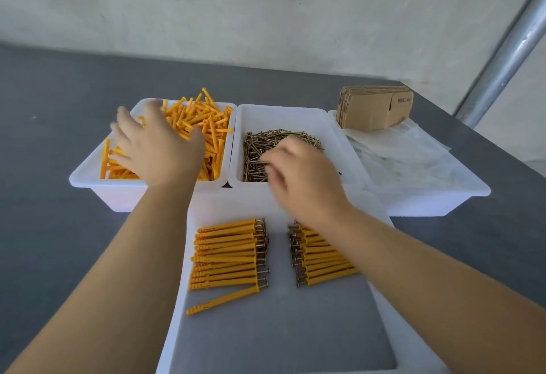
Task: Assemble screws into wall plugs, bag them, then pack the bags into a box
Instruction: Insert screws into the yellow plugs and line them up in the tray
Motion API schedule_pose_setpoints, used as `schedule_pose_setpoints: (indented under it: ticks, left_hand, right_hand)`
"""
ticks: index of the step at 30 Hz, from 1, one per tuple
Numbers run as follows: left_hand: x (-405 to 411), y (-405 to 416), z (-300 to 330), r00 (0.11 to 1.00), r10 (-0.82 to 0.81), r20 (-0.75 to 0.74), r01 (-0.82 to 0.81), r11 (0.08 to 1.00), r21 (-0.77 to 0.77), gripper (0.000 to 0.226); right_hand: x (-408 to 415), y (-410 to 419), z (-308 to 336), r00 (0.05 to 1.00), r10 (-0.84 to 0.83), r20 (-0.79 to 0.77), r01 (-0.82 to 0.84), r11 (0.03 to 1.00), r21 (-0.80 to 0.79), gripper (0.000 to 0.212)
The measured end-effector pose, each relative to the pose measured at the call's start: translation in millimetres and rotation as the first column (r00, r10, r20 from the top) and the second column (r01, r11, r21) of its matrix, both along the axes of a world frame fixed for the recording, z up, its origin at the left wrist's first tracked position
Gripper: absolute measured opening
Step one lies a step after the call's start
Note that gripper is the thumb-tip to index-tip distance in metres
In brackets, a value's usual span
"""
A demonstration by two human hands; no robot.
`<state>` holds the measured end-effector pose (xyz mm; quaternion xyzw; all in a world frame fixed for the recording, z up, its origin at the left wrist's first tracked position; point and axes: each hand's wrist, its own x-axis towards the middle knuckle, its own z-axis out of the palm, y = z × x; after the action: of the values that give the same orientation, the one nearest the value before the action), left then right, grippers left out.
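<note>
Loose orange wall plugs (206, 125) fill a white bin (88, 178) at the back left. My left hand (156, 146) hovers over them with fingers spread, blurred, holding nothing that I can see. Brass screws (257, 149) lie in the middle white bin (295, 113). My right hand (304, 175) is over the screws with fingers curled; whether it holds a screw is hidden. In the near tray (381, 314) lie two rows of assembled plugs with screws, the left row (227, 252) and the right row (322, 258).
A stack of flat cardboard boxes (375, 108) and clear plastic bags (407, 155) sit in a third white bin (428, 202) at the right. The grey table (44, 226) ends at the right, where a metal pole (508, 54) slants up before the wall.
</note>
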<state>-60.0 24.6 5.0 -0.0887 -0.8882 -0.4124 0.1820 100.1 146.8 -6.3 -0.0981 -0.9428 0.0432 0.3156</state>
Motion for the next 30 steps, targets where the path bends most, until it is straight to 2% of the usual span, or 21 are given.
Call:
schedule_pose_setpoints:
  ticks: [1,3,4,6,8,9,10,13,17,19,24,27,30]
  left_hand:
    - [-2,1,-4,0.987,-0.057,0.151,0.076,0.990,-0.122,0.049]
    - [-3,4,-10,0.940,-0.147,0.309,0.243,0.922,-0.301,0.026]
    - [-3,6,-13,0.929,-0.188,0.318,0.294,0.898,-0.329,0.023]
    - [-5,12,-15,0.922,-0.279,0.269,0.353,0.891,-0.285,0.032]
    - [-3,16,-16,0.926,-0.338,0.168,0.372,0.892,-0.257,0.027]
    - [-3,17,-16,0.929,-0.349,0.123,0.369,0.895,-0.250,0.023]
    - [-3,16,-16,0.931,-0.353,0.090,0.364,0.896,-0.254,0.022]
    - [-4,14,-17,0.925,-0.375,0.065,0.378,0.889,-0.260,0.026]
    - [-2,13,-16,0.913,-0.403,0.054,0.405,0.890,-0.210,0.018]
    - [1,14,-15,0.897,-0.440,0.046,0.442,0.889,-0.122,0.012]
    - [6,13,-12,0.848,-0.516,0.125,0.506,0.856,0.103,0.018]
    - [7,12,-9,0.838,-0.536,0.101,0.521,0.841,0.142,0.015]
    - [12,14,-8,0.821,-0.571,0.007,0.569,0.819,0.083,0.008]
  right_hand:
    - [-2,12,4,0.997,-0.073,-0.017,0.072,0.995,-0.072,0.026]
    - [-6,36,2,0.958,-0.220,0.182,0.251,0.953,-0.171,0.037]
    - [-9,47,2,0.912,-0.255,0.321,0.330,0.921,-0.205,0.044]
    - [-14,62,5,0.805,-0.212,0.554,0.444,0.835,-0.325,0.056]
    - [-22,68,13,0.635,-0.124,0.762,0.478,0.839,-0.261,0.056]
    - [-27,69,17,0.565,-0.108,0.818,0.478,0.851,-0.218,0.052]
    - [-31,69,18,0.543,-0.100,0.834,0.477,0.854,-0.209,0.047]
    - [-36,71,11,0.602,-0.111,0.791,0.510,0.815,-0.274,0.037]
    - [-38,76,0,0.647,-0.151,0.747,0.524,0.800,-0.293,0.033]
    - [-38,76,-1,0.656,-0.160,0.737,0.524,0.800,-0.292,0.033]
    - [-36,77,-1,0.703,-0.185,0.687,0.537,0.771,-0.342,0.030]
    - [-31,76,-5,0.795,-0.294,0.530,0.542,0.736,-0.406,0.018]
    - [-19,76,-1,0.880,-0.334,0.337,0.475,0.619,-0.626,0.030]
